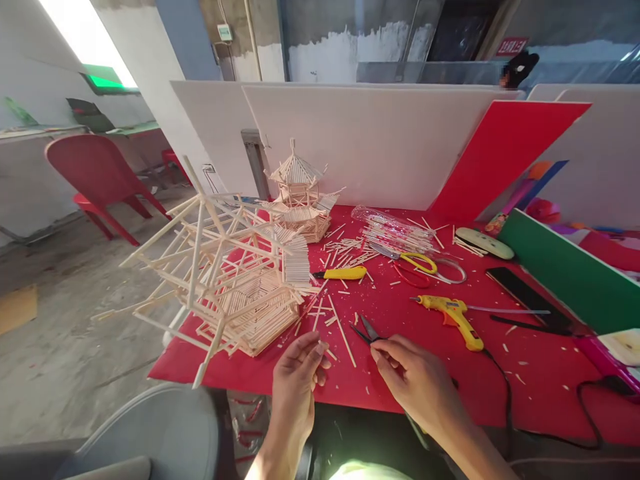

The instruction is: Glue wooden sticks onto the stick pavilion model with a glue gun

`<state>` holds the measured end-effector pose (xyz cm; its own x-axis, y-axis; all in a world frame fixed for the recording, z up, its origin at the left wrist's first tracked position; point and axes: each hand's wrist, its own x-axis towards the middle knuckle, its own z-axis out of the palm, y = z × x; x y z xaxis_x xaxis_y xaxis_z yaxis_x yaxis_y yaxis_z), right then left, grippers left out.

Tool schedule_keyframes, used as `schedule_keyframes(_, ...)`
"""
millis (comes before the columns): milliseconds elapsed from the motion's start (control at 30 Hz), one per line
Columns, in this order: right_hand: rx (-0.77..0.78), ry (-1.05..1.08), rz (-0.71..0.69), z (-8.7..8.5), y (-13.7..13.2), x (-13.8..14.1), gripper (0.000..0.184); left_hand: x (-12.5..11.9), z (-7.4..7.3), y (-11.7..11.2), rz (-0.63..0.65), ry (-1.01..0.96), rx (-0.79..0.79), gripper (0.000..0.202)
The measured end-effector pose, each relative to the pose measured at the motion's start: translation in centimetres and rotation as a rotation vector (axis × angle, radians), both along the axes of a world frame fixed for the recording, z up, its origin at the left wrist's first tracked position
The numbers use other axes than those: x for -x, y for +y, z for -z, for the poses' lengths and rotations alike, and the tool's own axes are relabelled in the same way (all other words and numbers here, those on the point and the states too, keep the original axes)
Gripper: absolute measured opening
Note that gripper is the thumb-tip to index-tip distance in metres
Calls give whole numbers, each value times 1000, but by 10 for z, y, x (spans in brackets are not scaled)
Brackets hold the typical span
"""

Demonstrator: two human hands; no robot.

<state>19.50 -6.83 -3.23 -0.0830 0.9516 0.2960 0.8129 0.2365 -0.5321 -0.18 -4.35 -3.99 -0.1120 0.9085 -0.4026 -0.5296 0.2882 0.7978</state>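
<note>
My left hand (296,371) is near the front edge of the red table (440,373), its fingers pinched on a short piece of wooden stick (323,347). My right hand (407,373) is closed round the handles of small black snips (367,331), whose blades point up and left toward the stick. A large unfinished stick-built tower frame (225,273) lies tilted at the table's left corner, just left of my left hand. A smaller finished stick pavilion (299,195) stands behind it.
A yellow glue gun (453,316) with a black cord, a yellow utility knife (343,273), yellow-handled scissors (410,259), a bag of sticks (393,230), a phone (527,297) and loose sticks lie on the table. White, red and green boards stand behind. A red chair (95,177) stands left.
</note>
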Motion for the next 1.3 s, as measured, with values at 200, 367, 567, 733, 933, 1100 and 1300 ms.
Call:
schedule_keyframes(200, 31, 107, -54, -11, 12, 18, 18, -2, -6, 0, 21, -35, 25, 33)
schedule_keyframes(367, 41, 148, -96, -20, 20, 31, 19, -4, -9, 1, 28, -36, -11, 32)
schedule_keyframes(567, 12, -151, 28, 1, 2, -5, 33, 0, -5, 3, 40, -40, -5, 30)
schedule_keyframes(733, 63, -190, 83, 10, -11, -32, 33, -4, -2, 6, 47, -112, 24, 35)
schedule_keyframes(933, 178, -347, 111, -18, 49, -41, 30, -12, -7, 10, 126, -197, 63, 38)
schedule_keyframes(1100, 210, -464, 302, -26, 137, -94, 37, -12, -19, 14, 121, -229, 25, 34)
schedule_keyframes(1300, 359, -540, 306, -1, 185, -125, 34, -8, -24, 15, 46, -277, 19, 40)
